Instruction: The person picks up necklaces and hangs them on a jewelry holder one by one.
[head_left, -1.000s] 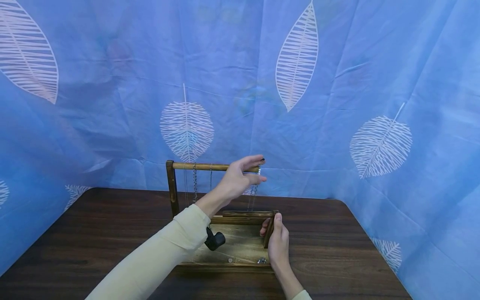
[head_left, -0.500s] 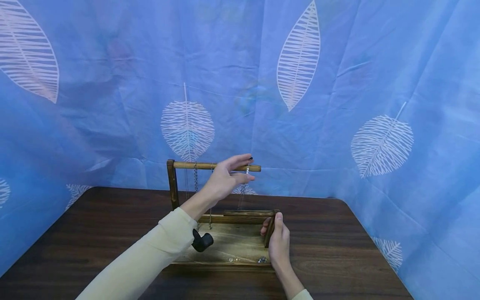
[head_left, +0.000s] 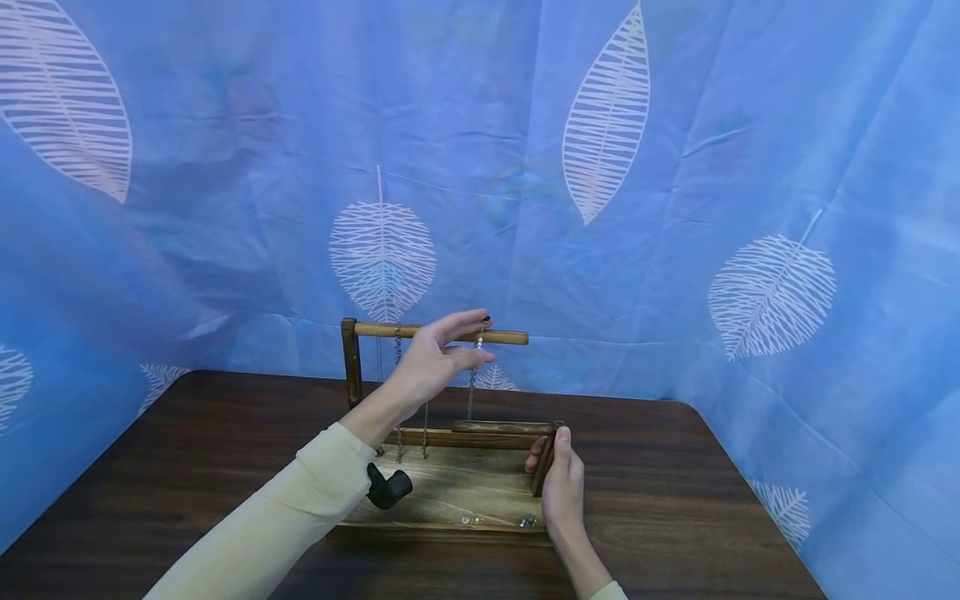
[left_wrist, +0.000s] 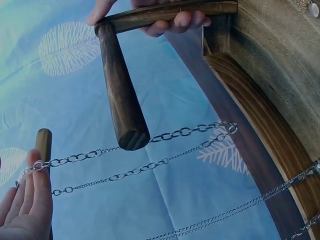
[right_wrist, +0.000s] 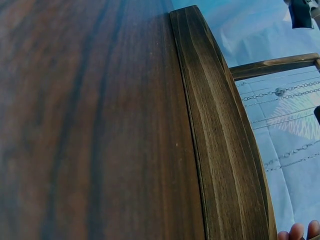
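Note:
A wooden jewelry stand point(head_left: 442, 483) has a tray base, a tall left post point(head_left: 351, 362) and a long upper bar point(head_left: 510, 337). My left hand point(head_left: 438, 354) is at this bar, index finger above and thumb below, with a silver chain necklace point(head_left: 472, 392) at the fingertips. In the left wrist view, the necklace's two strands point(left_wrist: 187, 131) stretch from the left fingers point(left_wrist: 40, 195) past the end of a shorter dark bar point(left_wrist: 122, 90). My right hand point(head_left: 564, 487) grips the short right post point(head_left: 543, 467), thumb in front and fingers behind.
More necklaces point(head_left: 398, 383) hang from the left part of the upper bar. Small jewelry pieces point(head_left: 528, 521) lie along the tray's front. A black camera mount point(head_left: 388, 487) sits at the left wrist. The dark table point(head_left: 675, 500) reaches a blue leaf-print curtain point(head_left: 637, 275) behind.
The left hand has moved left along the upper bar with the necklace, away from the bar's free end, which now shows bare. The right hand keeps its grip.

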